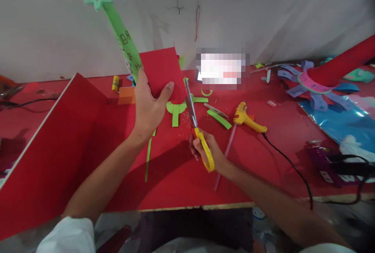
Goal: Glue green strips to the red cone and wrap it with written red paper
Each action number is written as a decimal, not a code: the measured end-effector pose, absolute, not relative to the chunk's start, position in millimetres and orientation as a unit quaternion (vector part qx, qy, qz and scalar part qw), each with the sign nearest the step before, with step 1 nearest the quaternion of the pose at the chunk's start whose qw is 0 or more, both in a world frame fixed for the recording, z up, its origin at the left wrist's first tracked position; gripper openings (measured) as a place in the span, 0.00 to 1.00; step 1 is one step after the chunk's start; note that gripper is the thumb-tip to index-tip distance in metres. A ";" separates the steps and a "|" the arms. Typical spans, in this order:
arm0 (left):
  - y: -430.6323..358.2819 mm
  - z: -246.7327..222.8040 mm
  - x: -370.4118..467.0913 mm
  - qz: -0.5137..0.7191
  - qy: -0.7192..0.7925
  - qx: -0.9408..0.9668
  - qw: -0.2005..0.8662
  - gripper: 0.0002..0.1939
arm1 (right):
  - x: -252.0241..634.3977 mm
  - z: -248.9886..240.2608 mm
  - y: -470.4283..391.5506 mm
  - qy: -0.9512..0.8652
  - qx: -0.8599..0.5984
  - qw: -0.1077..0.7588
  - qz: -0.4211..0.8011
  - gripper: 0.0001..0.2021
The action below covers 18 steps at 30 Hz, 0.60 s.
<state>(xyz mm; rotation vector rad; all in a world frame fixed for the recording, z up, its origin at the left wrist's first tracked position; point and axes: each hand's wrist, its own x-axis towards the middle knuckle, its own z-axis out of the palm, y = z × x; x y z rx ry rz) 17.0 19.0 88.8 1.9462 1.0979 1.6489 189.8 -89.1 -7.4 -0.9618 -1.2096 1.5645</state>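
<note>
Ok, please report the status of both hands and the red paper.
Left hand gripping red paper. Right hand holding yellow-handled scissors, blades by paper's right edge, contact unclear. Green strip and glue gun on table, right of scissors.

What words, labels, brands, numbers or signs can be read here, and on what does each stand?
"Ha": on the green paper strip, beside the red card.
"日", apparently: higher on that strip; neighbouring marks are unclear.
Too small or blurred: any print on the yellow glue stick, pink ring and purple box.
</note>
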 end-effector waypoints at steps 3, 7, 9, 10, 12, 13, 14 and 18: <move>19.5 87.6 16.7 0.585 0.388 0.690 0.177 0.22 | 189.4 -4.1 -89.0 -0.487 -0.397 0.453 0.632 0.29; 19.4 86.9 16.7 0.581 0.390 0.694 0.169 0.23 | 188.7 -1.9 -89.0 -0.473 -0.396 0.449 0.646 0.27; 19.0 87.1 16.9 0.578 0.390 0.697 0.169 0.23 | 188.3 -2.1 -88.9 -0.459 -0.400 0.449 0.654 0.26; 18.8 87.2 17.0 0.578 0.389 0.696 0.171 0.23 | 188.1 -2.1 -88.9 -0.452 -0.405 0.447 0.657 0.25; 18.6 87.2 17.4 0.578 0.389 0.694 0.179 0.22 | 187.8 -2.0 -89.2 -0.445 -0.416 0.441 0.659 0.25; 18.6 87.0 17.5 0.579 0.389 0.693 0.182 0.22 | 187.7 -1.8 -89.4 -0.446 -0.421 0.439 0.657 0.25; 18.7 86.7 17.6 0.580 0.388 0.692 0.183 0.22 | 187.4 -1.7 -89.6 -0.448 -0.423 0.439 0.654 0.26; 20.7 85.5 16.4 0.588 0.385 0.690 0.175 0.22 | 185.3 -4.8 -88.7 -0.450 -0.402 0.469 0.645 0.29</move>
